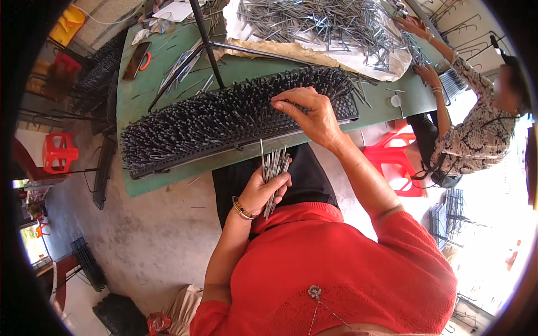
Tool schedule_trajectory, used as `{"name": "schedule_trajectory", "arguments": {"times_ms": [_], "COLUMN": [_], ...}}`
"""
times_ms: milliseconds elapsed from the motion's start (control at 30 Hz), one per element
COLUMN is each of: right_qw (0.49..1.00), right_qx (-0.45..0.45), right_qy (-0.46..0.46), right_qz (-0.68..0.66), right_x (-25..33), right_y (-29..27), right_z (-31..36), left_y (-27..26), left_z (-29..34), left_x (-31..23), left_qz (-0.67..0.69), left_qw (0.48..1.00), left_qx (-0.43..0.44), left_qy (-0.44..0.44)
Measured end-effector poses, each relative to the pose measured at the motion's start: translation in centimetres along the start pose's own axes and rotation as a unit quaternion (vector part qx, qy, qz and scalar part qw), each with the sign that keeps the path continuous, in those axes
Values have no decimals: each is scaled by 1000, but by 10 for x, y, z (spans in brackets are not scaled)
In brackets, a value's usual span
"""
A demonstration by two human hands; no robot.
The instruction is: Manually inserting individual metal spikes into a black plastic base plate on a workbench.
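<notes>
My left hand (259, 193) is closed round a bundle of thin grey metal rods (274, 163), held upright just in front of the table's near edge. One rod sticks up higher than the others. My right hand (318, 119) is over the right half of a long black perforated rack (291, 129), thumb and fingertips pinched together. Whatever is between those fingertips is too small to make out. Dark rods (207, 120) stand densely upright in the rack across most of its length.
The rack lies along the near edge of a green table (129, 103). Behind it are a black metal stand (208, 43) and a big heap of loose rods (319, 25) on a pale sheet. A co-worker (476, 134) reaches in from the right, beside red stools (395, 159).
</notes>
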State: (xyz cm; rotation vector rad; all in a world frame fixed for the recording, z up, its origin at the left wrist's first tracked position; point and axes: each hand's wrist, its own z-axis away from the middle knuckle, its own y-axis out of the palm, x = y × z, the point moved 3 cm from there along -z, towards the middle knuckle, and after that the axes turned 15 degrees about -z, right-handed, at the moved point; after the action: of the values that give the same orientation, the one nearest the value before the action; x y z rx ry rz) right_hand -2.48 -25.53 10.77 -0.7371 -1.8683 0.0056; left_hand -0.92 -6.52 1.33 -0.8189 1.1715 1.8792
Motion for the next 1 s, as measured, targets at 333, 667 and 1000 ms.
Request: {"name": "schedule_trajectory", "arguments": {"times_ms": [333,667,1000], "right_qw": [992,999,943], "right_qx": [21,32,-27], "right_qy": [-88,-40,187], "right_qz": [91,19,-274], "right_x": [-12,9,11], "right_y": [11,8,14], "right_z": [2,9,19], "left_y": [-2,-2,-5], "left_z": [0,0,1], "left_x": [-4,-14,-10], "left_qz": [-40,-61,-94], "left_qw": [999,997,995], "left_qx": [0,-33,-35], "left_qy": [-3,33,24]}}
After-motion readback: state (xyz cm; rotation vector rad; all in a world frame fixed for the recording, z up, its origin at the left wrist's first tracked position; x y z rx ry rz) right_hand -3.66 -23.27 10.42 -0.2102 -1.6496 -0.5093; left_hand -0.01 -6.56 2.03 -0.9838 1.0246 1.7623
